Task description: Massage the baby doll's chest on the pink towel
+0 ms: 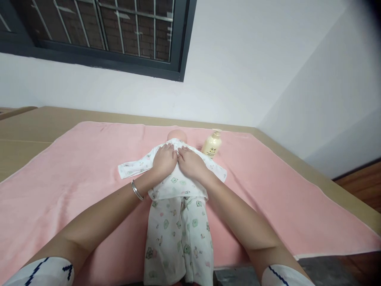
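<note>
A baby doll lies on its back in the middle, its smooth bald head (177, 135) pointing toward the wall. It wears a white printed long-sleeved top (178, 186) and matching trousers (166, 238), whose legs reach the near edge. My left hand (164, 160) rests flat on the chest of the top, fingers stretched toward the neck. Beside it, almost touching, my right hand (190, 161) lies flat on the other side of the chest. Neither hand grips anything. The doll's hands and feet are hidden by the clothes or out of view.
A pale yellow pump bottle (212, 145) stands just right of the doll's shoulder. Under everything is a pink cloth (98, 159) spread over a wooden table (68, 113). Behind rise a white wall (226, 79) and a dark-framed barred window (178, 47).
</note>
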The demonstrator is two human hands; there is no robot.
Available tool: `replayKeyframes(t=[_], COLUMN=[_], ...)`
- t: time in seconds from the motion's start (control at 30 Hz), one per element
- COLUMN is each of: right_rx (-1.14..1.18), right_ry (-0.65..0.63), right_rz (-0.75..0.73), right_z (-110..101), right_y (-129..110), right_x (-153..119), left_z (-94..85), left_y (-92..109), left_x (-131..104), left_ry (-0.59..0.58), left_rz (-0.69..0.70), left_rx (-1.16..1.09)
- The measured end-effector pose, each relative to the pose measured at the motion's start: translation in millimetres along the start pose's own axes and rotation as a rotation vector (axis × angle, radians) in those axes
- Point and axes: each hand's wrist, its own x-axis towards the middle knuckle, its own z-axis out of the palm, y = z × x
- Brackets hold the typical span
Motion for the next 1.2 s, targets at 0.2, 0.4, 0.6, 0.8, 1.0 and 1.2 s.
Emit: replayKeyframes(t=[0.2, 0.4, 0.6, 0.8, 1.0, 1.2], right_rx=[0.015, -0.119, -0.011, -0.169, -0.123, -0.068], right_ry=[0.088, 0.014, 0.051, 0.119, 0.090, 0.077], right_rz=[0.031, 0.065, 0.041, 0.078, 0.069, 0.126], right_z=[-3.3, -6.4, 1.5, 8.3, 5.8, 6.6], right_y=[10.5, -11.4, 14.2, -3.5, -1.1, 21.8], right_x=[8.5, -7.8, 10.9, -0.5, 0.5, 16.0], left_z=[-7.1, -14.5, -15.0, -12.9, -4.5, -4.9], left_y=[9.1, -5.0, 9.3, -1.2, -10.3, 7.8], left_x=[-5.4, 8.5, -5.5, 4.0, 8.9, -4.9], left_ry=[-0.043, -0.145, -0.119, -0.154, -0.134, -0.103], left_rz=[0.015, -0.006, 0.057, 0.036, 0.029, 0.005], left_rx=[0.010, 0.017, 0.141, 0.021, 0.017, 0.097])
